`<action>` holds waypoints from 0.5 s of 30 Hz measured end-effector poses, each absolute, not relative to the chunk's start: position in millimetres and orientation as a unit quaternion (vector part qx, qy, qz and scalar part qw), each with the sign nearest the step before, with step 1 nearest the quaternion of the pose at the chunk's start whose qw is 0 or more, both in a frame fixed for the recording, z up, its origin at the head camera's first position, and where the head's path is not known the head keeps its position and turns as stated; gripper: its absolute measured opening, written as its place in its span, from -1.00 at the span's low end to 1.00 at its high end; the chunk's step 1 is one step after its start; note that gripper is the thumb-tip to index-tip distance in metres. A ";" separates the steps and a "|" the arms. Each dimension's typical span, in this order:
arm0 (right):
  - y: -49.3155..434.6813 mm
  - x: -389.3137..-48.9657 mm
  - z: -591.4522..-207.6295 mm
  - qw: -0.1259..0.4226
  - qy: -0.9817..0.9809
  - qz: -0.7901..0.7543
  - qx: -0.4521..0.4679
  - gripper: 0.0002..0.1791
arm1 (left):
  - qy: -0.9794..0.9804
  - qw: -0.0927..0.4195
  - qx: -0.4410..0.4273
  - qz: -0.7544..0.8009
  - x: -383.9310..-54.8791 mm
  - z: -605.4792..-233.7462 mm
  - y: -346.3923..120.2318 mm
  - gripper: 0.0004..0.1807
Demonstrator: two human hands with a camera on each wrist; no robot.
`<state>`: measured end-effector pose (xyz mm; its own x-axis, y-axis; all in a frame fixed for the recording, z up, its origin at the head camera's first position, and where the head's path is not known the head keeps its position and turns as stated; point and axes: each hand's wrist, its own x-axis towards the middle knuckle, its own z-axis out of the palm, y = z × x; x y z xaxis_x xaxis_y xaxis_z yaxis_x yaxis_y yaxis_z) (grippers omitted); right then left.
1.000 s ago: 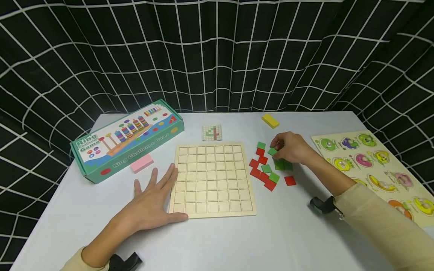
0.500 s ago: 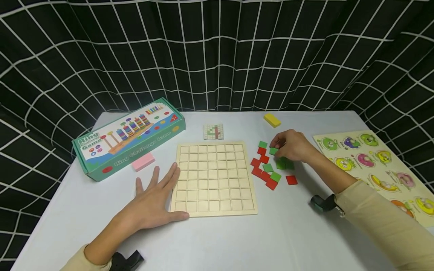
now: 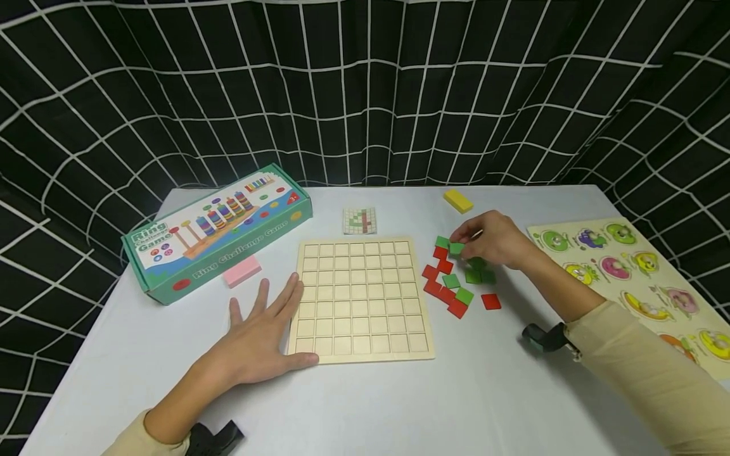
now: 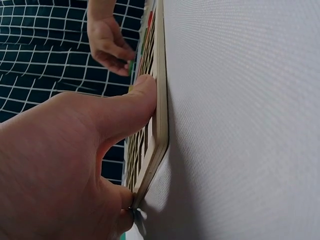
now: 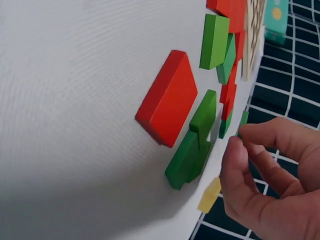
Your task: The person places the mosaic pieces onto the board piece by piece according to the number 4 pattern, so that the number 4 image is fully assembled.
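In the head view a pale wooden board (image 3: 365, 297) with a square grid lies on the table. My left hand (image 3: 256, 345) is spread at its left edge. In the left wrist view the thumb (image 4: 142, 97) presses on the board's near side. My right hand (image 3: 495, 239) pinches a green square tile (image 3: 455, 249) between thumb and fingers, above the loose tiles. Most of that tile is hidden by the fingers in the right wrist view. Below the hand lie several other green tiles (image 5: 186, 159). Several red tiles (image 3: 439, 291) lie to the board's right, with one red tile (image 5: 167, 100) apart.
A small patterned card (image 3: 360, 221) lies behind the board. At the left stand a green game box (image 3: 219, 237) and a pink block (image 3: 242, 272). A yellow block (image 3: 458, 202) is at the back, and a fruit picture board (image 3: 639, 285) lies at the right.
With the green tile in its fingers, my right hand has moved slightly away from me and to the left, off the other green tiles. My left hand stays on the board.
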<state>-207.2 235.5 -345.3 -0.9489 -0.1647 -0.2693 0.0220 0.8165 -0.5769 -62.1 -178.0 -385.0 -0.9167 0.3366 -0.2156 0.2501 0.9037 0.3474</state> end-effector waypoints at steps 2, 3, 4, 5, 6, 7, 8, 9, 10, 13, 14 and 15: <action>233.9 -206.5 -344.9 0.155 0.938 -0.306 -0.040 -0.69 | 0.966 0.139 0.151 0.157 -62.3 -384.8 -178.1 0.36; 233.0 -206.3 -344.7 0.155 0.938 -0.308 -0.041 -0.69 | 0.966 0.140 0.151 0.157 -62.3 -384.7 -178.2 0.36; 231.7 -205.9 -344.2 0.155 0.937 -0.311 -0.041 -0.69 | 0.966 0.140 0.151 0.156 -62.4 -384.5 -178.1 0.36; 230.7 -205.7 -343.8 0.155 0.936 -0.314 -0.041 -0.69 | 0.966 0.141 0.151 0.156 -62.4 -384.3 -178.2 0.36; 229.5 -205.3 -343.1 0.155 0.935 -0.316 -0.041 -0.69 | 0.966 0.141 0.151 0.157 -62.4 -384.2 -178.1 0.37; 228.3 -205.0 -342.5 0.155 0.934 -0.319 -0.042 -0.69 | 0.966 0.141 0.151 0.157 -62.3 -384.2 -178.1 0.37; 227.3 -204.7 -341.9 0.155 0.933 -0.322 -0.043 -0.69 | 0.966 0.141 0.152 0.156 -62.3 -384.2 -177.9 0.37; 226.1 -204.5 -341.2 0.155 0.932 -0.324 -0.045 -0.69 | 0.966 0.140 0.153 0.156 -62.2 -384.3 -177.8 0.37; 225.0 -204.4 -340.5 0.155 0.931 -0.327 -0.047 -0.69 | 0.966 0.139 0.154 0.156 -62.2 -384.4 -177.7 0.37; 220.6 -204.4 -339.0 0.152 0.927 -0.337 -0.059 -0.69 | 0.966 0.138 0.155 0.155 -62.2 -384.5 -177.4 0.38; 218.9 -204.6 -338.7 0.152 0.926 -0.341 -0.062 -0.69 | 0.966 0.139 0.155 0.156 -62.1 -384.4 -177.3 0.38; 216.7 -204.9 -338.6 0.151 0.924 -0.345 -0.065 -0.70 | 0.965 0.139 0.154 0.157 -62.1 -384.3 -177.4 0.38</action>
<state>-204.9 216.7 -338.6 -0.9457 -0.2253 -0.2342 -0.0164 0.7528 -0.6580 -62.1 -177.4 -384.3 -0.9138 0.3410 -0.2207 0.2533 0.9032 0.3465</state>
